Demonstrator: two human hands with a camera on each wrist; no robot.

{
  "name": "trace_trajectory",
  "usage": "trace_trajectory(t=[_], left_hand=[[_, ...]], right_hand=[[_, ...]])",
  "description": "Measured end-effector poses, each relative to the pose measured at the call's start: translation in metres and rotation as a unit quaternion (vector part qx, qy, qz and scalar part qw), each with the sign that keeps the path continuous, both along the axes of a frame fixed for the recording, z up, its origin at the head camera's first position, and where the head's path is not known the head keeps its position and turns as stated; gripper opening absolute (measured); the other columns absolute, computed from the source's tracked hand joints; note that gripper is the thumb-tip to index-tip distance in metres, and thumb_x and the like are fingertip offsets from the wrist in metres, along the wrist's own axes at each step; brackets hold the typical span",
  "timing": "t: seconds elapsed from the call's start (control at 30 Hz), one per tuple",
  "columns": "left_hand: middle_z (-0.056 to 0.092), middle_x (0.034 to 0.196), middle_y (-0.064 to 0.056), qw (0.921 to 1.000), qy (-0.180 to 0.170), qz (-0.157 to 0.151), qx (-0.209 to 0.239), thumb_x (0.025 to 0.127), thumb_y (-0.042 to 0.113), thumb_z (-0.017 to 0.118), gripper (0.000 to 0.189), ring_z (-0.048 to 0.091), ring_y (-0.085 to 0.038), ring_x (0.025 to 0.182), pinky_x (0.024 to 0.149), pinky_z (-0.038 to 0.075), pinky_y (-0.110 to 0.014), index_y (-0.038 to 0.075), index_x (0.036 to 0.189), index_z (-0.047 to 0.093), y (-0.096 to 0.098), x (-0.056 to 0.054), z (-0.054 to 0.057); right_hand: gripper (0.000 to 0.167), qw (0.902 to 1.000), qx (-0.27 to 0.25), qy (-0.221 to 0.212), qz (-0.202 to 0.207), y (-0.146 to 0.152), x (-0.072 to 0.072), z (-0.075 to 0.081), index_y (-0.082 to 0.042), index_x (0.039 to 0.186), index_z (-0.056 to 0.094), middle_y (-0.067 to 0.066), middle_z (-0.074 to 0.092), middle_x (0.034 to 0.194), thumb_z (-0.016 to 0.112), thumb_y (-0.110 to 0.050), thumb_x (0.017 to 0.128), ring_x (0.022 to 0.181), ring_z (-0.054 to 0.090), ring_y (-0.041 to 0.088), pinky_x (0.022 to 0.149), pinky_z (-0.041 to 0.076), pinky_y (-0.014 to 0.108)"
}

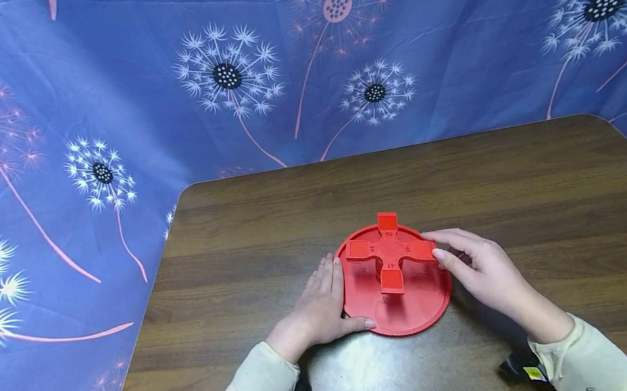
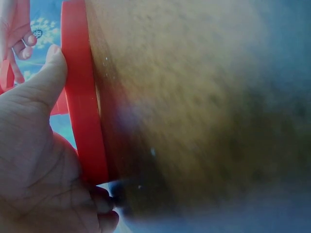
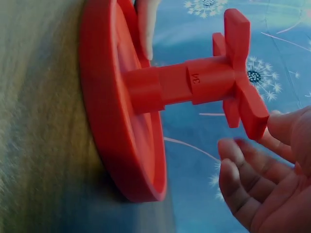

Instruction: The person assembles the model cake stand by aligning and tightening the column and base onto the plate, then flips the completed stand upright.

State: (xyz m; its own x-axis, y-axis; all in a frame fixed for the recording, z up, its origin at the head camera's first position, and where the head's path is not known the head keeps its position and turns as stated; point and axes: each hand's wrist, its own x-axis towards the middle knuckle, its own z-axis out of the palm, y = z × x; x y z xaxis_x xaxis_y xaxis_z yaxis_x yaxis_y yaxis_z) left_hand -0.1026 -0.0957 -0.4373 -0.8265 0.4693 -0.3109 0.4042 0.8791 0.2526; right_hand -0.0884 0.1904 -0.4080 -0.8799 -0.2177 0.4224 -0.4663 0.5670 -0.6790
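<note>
A round red base (image 1: 408, 310) with a raised rim lies on the table. From its middle rises a red post (image 3: 177, 85), topped by a red four-armed cross piece (image 1: 392, 253) with numbers on its arms. My left hand (image 1: 321, 303) rests against the base's left side, fingers straight along the rim and thumb spread to the front edge. At the right, my right hand (image 1: 485, 267) pinches the end of one cross arm between thumb and index finger. The other fingers of that hand hang loosely below the arm in the right wrist view.
The brown wooden table (image 1: 568, 210) extends round the red base on all sides. Behind it and at its sides hangs a blue cloth (image 1: 447, 30) printed with dandelions. A black wrist device (image 1: 522, 367) sits under the right sleeve.
</note>
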Motion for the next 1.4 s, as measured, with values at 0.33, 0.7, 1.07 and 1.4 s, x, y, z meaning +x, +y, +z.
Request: trace_trajectory(t=[0.33, 0.7, 1.07, 1.4], left_hand=[[0.009, 0.159, -0.025, 0.9996, 0.021, -0.015, 0.013, 0.081, 0.071, 0.059, 0.117, 0.008, -0.036, 0.148, 0.119, 0.016, -0.043, -0.007, 0.153, 0.010, -0.001, 0.001, -0.003], [0.008, 0.159, -0.026, 0.9995, 0.016, -0.013, 0.023, 0.082, 0.071, 0.060, 0.117, 0.008, -0.036, 0.148, 0.118, 0.017, -0.045, -0.007, 0.153, 0.009, -0.001, 0.002, 0.001], [0.005, 0.161, -0.023, 0.9999, 0.005, -0.003, 0.010, 0.081, 0.074, 0.057, 0.117, 0.005, -0.033, 0.148, 0.118, 0.016, -0.043, -0.004, 0.154, 0.008, 0.000, 0.003, 0.003], [0.005, 0.161, -0.021, 1.0000, 0.002, -0.002, 0.004, 0.081, 0.074, 0.057, 0.117, 0.005, -0.032, 0.148, 0.119, 0.016, -0.042, -0.003, 0.154, 0.006, 0.000, 0.004, 0.003]], right_hand=[[0.035, 0.9971, -0.053, -0.042, 0.034, -0.004, 0.008, -0.008, -0.006, 0.115, 0.069, 0.001, 0.070, 0.097, 0.072, 0.006, 0.082, 0.075, 0.063, 0.009, 0.066, 0.052, 0.018], [0.041, 0.9993, -0.017, 0.034, 0.001, -0.024, 0.018, -0.012, -0.013, 0.104, 0.073, -0.010, 0.069, 0.081, 0.088, -0.006, 0.066, 0.067, 0.059, 0.002, 0.057, 0.047, 0.015], [0.041, 0.9862, 0.072, 0.142, -0.045, -0.049, 0.025, -0.012, -0.012, 0.095, 0.072, -0.010, 0.065, 0.073, 0.089, -0.034, 0.065, 0.059, 0.055, 0.000, 0.053, 0.047, 0.021], [0.048, 0.9771, 0.085, 0.184, -0.064, -0.054, 0.028, -0.010, -0.012, 0.095, 0.072, -0.008, 0.066, 0.070, 0.070, -0.058, 0.081, 0.056, 0.054, 0.004, 0.052, 0.043, 0.028]])
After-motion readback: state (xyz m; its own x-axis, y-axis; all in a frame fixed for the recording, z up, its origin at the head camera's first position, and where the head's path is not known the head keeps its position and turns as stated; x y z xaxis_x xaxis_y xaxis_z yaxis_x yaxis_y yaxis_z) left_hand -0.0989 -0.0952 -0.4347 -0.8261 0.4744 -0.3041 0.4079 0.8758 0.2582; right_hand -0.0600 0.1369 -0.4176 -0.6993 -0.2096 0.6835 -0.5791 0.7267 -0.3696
